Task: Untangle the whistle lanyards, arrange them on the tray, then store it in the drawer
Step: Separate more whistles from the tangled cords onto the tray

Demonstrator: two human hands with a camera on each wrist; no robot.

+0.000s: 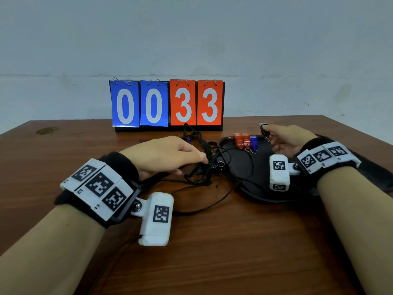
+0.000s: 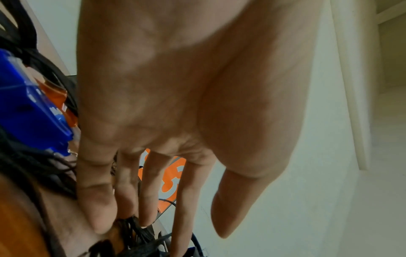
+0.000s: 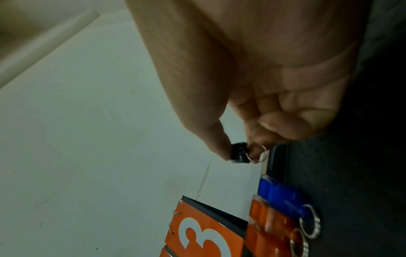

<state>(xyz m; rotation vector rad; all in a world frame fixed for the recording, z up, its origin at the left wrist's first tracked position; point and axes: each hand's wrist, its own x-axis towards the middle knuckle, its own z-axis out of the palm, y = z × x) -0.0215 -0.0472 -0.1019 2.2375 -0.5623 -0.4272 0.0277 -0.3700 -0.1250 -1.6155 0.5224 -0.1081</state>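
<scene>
The right hand pinches a small black whistle between thumb and forefinger, its metal ring beside the fingertip, held above the far edge of the black tray. The left hand lies palm down with fingers nearly straight, fingertips pressing the tangle of black lanyards on the wooden surface. Two orange whistles and one blue whistle lie side by side on the tray.
</scene>
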